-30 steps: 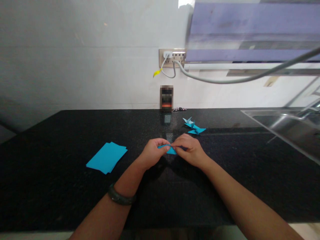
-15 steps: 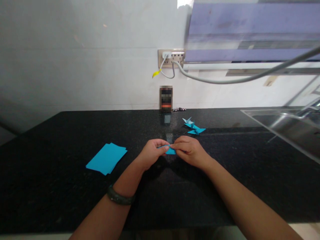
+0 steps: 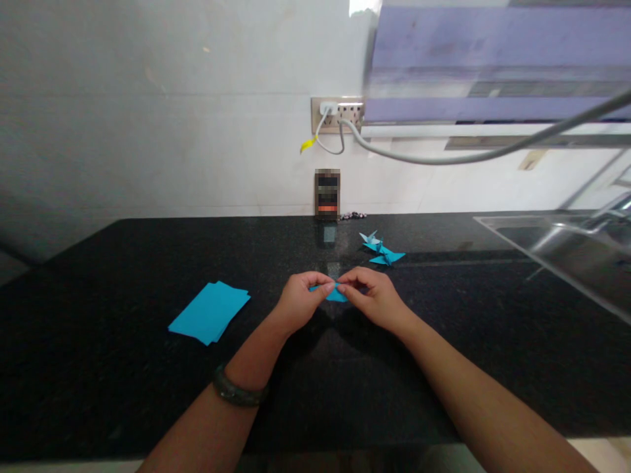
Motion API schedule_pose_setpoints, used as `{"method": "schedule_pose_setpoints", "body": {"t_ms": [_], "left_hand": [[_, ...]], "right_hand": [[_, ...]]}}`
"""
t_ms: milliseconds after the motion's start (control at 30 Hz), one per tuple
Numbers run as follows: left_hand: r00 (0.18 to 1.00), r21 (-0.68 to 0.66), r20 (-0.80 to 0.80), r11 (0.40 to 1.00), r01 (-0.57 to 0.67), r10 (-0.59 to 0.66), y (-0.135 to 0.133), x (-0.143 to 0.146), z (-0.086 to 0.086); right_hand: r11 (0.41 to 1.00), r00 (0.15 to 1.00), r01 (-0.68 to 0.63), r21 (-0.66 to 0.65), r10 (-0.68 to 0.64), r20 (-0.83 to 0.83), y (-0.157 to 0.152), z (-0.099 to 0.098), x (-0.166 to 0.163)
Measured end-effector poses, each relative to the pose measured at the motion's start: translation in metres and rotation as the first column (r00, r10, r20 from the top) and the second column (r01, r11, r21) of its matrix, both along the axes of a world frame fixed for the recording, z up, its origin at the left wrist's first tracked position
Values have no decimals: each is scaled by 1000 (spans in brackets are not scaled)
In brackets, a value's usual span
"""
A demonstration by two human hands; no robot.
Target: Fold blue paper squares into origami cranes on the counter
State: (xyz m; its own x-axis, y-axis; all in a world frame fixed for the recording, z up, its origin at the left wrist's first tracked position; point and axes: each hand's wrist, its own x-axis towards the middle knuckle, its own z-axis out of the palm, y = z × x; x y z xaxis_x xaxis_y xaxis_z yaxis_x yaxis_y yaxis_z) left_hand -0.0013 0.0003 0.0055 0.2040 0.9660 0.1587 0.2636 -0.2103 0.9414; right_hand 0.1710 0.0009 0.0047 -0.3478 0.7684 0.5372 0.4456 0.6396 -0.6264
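A small folded piece of blue origami paper [image 3: 337, 295] is pinched between my two hands, low over the black counter. My left hand [image 3: 302, 302] grips its left side with thumb and fingertips. On the other side, my right hand [image 3: 373, 295] closes thumb and forefinger on the upper right edge. Fingers cover much of the paper, so its full folded shape is hidden. Behind my right hand sit several folded paper cranes [image 3: 387, 256], blue and paler blue, close together. To the left of my left hand lies a stack of blue paper sheets [image 3: 210, 313].
The black stone counter [image 3: 123, 394] runs to a tiled wall. Against the wall stands a pixelated phone-like device [image 3: 327, 194], with a beaded string [image 3: 353, 215] beside it. A metal sink [image 3: 582, 256] is at the right. A grey cable [image 3: 444, 159] hangs from the wall socket [image 3: 350, 117].
My right thumb and forefinger have shifted slightly up along the paper, and my right fingers are more arched. My left hand keeps its pinch. The cranes and the stack stay put.
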Motion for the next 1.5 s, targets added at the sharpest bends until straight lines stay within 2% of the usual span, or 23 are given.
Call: {"method": "schedule_pose_setpoints", "body": {"t_ms": [267, 400, 767, 967, 1100, 1267, 1400, 1500], "left_hand": [[989, 106, -146, 994, 7, 9, 0, 0, -1], [989, 101, -148, 995, 22, -7, -1, 0, 0], [980, 146, -188, 989, -31, 59, -2, 0, -1], [976, 162, -213, 987, -5, 40, -3, 1, 2], [982, 171, -189, 985, 28, 4, -4, 1, 2], [990, 127, -119, 990, -61, 76, -3, 3, 0], [987, 105, -115, 990, -99, 111, -2, 5, -3], [990, 42, 7, 989, -143, 143, -1, 8, -5]], "right_hand": [[997, 1000, -18, -77, 19, 12, 2, -2, 0], [995, 1000, -20, -95, 21, 9, 2, -2, 0], [990, 999, -35, -140, 35, -6, 1, -1, -1], [984, 999, -44, -172, 41, -22, -2, 3, -3], [976, 998, -41, -212, 29, -60, -3, 3, -6], [952, 984, -52, -301, -2, -177, 1, -2, -8], [944, 987, 4, -330, -57, -153, 3, -1, -8], [930, 977, 32, -366, -107, -186, 3, -1, -10]]}}
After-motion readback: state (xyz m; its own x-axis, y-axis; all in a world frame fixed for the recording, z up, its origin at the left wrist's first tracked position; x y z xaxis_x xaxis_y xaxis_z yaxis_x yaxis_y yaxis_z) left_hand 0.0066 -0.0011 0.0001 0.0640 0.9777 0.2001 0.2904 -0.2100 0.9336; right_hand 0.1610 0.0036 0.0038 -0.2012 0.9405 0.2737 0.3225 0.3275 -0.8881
